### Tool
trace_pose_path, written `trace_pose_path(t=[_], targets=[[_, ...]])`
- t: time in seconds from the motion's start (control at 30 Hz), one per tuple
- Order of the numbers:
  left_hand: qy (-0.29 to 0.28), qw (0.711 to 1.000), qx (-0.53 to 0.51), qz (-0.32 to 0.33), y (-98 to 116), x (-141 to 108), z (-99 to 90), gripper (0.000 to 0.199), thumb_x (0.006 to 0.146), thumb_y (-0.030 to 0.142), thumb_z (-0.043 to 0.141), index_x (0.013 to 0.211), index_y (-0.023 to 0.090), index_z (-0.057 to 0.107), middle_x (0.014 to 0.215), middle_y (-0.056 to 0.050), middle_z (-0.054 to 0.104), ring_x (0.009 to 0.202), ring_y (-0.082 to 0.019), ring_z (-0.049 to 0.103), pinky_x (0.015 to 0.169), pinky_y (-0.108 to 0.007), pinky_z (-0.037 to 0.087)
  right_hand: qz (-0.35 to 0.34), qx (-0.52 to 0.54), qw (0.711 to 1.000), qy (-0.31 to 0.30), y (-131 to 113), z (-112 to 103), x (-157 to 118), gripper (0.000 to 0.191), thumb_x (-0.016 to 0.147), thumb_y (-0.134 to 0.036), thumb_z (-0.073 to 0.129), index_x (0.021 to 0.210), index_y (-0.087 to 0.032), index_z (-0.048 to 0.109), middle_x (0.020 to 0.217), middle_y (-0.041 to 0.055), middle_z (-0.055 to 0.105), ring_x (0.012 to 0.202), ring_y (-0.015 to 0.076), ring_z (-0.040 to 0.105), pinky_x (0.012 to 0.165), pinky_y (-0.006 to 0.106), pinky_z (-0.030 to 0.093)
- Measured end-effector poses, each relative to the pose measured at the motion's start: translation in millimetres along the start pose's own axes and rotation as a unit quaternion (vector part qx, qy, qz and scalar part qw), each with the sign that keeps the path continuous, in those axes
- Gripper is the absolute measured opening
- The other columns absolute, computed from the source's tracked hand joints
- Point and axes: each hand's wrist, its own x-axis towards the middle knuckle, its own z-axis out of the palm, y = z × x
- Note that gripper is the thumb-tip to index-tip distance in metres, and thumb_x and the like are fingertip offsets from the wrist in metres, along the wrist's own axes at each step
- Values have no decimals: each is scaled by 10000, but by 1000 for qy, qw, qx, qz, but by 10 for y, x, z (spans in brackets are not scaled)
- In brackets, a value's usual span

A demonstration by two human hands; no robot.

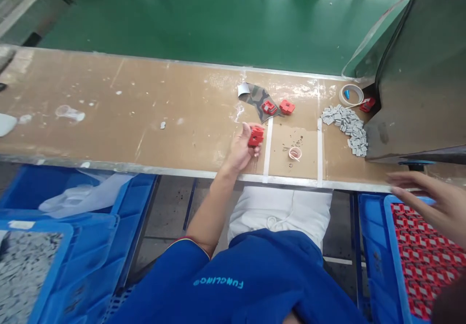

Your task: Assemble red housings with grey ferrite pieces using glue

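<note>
My left hand [241, 150] is closed around a red plastic piece [256, 136] with cut-outs, just above the tabletop near its front edge. Most of the fingers are hidden behind the piece. At the right edge of the view, my right hand [433, 200] has its fingers stretched out with nothing visible in them. It hovers over the corner of a blue tray [391, 246] filled with rows of red pieces [418, 261] carrying grey parts. Beyond my left hand, one red piece [269, 107] lies on a camouflage-patterned scrap [257, 95], and another red piece [287, 106] sits beside it.
A pile of small grey pieces [347, 127] lies at right, near a tape roll [351, 95] and a metal housing [418, 71]. A small pale ring [294, 154] rests between white tape strips. Blue crates [91, 251] stand at lower left. A green surface [218, 23] runs behind the table.
</note>
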Motion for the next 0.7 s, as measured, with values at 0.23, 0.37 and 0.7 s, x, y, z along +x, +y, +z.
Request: trace_pose_path(t=[0.23, 0.37, 0.7], targets=[[-79, 996, 25, 18, -358, -303, 127, 824, 851, 972, 423, 1045, 205, 654, 581, 79, 391, 441, -58, 243, 427, -198, 190, -180, 84, 979, -47, -655, 1179, 711, 362, 1009, -495, 673, 1222, -205, 701, 975, 96, 765, 769, 222, 707, 733, 378, 597], [-98, 989, 67, 84, -544, -352, 63, 753, 817, 879, 652, 1089, 178, 684, 759, 0, 625, 526, -67, 412, 486, -215, 336, -254, 114, 960, 11, -713, 1554, 812, 179, 1051, -308, 631, 1168, -223, 735, 904, 57, 721, 733, 177, 653, 678, 302, 544], [-42, 946, 257, 191, -678, -404, 75, 472, 838, 576, 854, 1114, 199, 791, 968, -74, 790, 833, -188, 717, 727, -291, 559, -219, 215, 933, 187, -682, 1870, 1020, 161, 1022, -353, 677, 917, -254, 750, 859, 39, 749, 760, 195, 687, 689, 344, 562]])
